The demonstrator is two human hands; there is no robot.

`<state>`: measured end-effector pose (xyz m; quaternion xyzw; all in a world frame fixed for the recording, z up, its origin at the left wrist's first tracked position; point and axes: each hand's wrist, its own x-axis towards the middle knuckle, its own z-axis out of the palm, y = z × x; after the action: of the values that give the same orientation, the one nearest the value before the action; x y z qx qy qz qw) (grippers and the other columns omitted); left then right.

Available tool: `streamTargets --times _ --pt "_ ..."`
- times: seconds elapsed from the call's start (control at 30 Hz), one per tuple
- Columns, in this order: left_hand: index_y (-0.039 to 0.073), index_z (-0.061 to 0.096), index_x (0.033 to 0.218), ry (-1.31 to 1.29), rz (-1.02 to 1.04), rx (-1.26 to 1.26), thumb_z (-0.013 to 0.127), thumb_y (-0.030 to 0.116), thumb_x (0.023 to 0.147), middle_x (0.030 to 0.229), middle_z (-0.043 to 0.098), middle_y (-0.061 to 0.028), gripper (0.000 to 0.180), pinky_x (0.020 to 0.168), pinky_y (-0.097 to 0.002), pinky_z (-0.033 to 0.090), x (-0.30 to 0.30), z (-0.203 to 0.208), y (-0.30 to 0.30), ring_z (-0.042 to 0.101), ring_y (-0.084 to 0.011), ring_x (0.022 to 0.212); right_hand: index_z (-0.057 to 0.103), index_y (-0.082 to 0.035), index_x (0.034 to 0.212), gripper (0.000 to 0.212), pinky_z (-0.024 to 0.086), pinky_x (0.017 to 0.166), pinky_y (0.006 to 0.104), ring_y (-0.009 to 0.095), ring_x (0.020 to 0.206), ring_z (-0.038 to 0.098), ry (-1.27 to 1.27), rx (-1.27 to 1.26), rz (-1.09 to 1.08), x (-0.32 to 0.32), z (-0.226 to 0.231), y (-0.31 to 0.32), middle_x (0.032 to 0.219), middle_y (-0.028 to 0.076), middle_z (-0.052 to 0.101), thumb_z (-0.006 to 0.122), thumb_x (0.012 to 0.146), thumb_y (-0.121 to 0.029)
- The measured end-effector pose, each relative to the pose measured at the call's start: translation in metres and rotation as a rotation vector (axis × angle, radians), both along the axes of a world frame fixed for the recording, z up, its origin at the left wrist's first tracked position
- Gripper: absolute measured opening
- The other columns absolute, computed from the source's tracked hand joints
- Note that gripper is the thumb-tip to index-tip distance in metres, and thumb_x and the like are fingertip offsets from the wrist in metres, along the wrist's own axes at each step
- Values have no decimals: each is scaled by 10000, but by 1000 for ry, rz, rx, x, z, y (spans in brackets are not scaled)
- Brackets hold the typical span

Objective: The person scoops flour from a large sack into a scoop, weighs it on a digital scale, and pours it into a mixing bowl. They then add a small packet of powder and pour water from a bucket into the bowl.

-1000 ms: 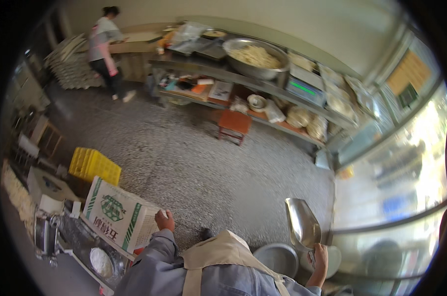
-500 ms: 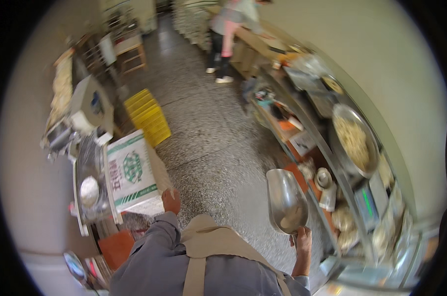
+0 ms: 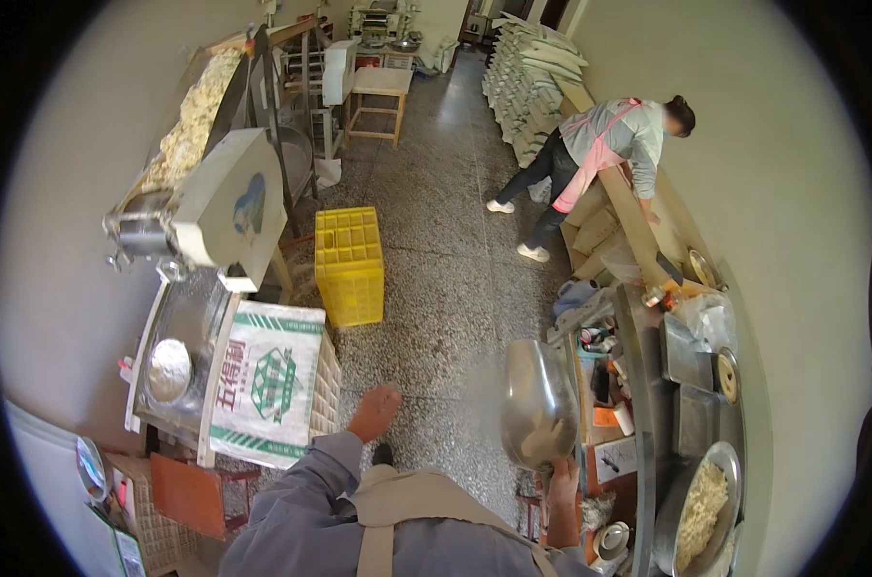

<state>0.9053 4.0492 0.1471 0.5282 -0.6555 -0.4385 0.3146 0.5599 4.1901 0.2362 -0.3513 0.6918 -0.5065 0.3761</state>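
The speckled floor (image 3: 436,308) runs down a narrow room on my feed. I see the right hand (image 3: 563,473) gripping one metal scoop (image 3: 538,409) by its handle, near the steel shelf (image 3: 638,385). The left hand (image 3: 376,413) is over the floor; I can't tell whether it's clenched. One yellow crate (image 3: 349,279) stands ahead; one co-worker (image 3: 604,139) leans over a bench (image 3: 628,216). Reddish and green printing marks one white sack (image 3: 291,332). I count two dark trays (image 3: 684,351).
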Motion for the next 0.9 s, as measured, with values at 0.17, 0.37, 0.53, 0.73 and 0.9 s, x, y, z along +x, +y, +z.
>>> streamTargets --times 0.17,0.37,0.53,0.73,0.9 --pt "-9 395 1237 45 -419 140 357 400 920 1189 484 -158 519 927 -351 360 -74 62 -74 461 -260 1107 549 -9 793 231 354 325 251 125 390 473 -170 72 -38 -32 -4 -98 574 64 536 484 812 -230" --pt "20 339 1271 334 -563 427 320 414 929 1120 525 -126 522 805 -325 428 -169 84 -187 515 -194 1020 557 24 801 296 391 382 283 156 450 523 242 53 151 -85 -25 -254 594 95 563 489 816 -264" --pt "10 440 1184 412 -293 574 396 399 908 1021 576 -102 479 630 -273 437 -205 89 -270 578 -157 812 542 15 833 324 432 600 502 432 684 558 689 98 381 -111 -29 -380 704 247 576 466 802 -298" --pt "-11 483 1140 512 -17 616 439 296 877 979 605 -123 407 583 -272 456 -212 98 -362 624 -185 750 511 13 788 319 428 559 494 433 636 552 610 -78 585 -109 -20 -517 663 259 560 480 806 -303" --pt "-20 473 1150 676 131 563 459 252 841 981 606 -144 411 628 -307 484 -201 84 -469 628 -210 782 501 11 834 383 431 542 451 398 625 561 518 -124 789 -97 -22 -657 654 220 563 515 813 -370"
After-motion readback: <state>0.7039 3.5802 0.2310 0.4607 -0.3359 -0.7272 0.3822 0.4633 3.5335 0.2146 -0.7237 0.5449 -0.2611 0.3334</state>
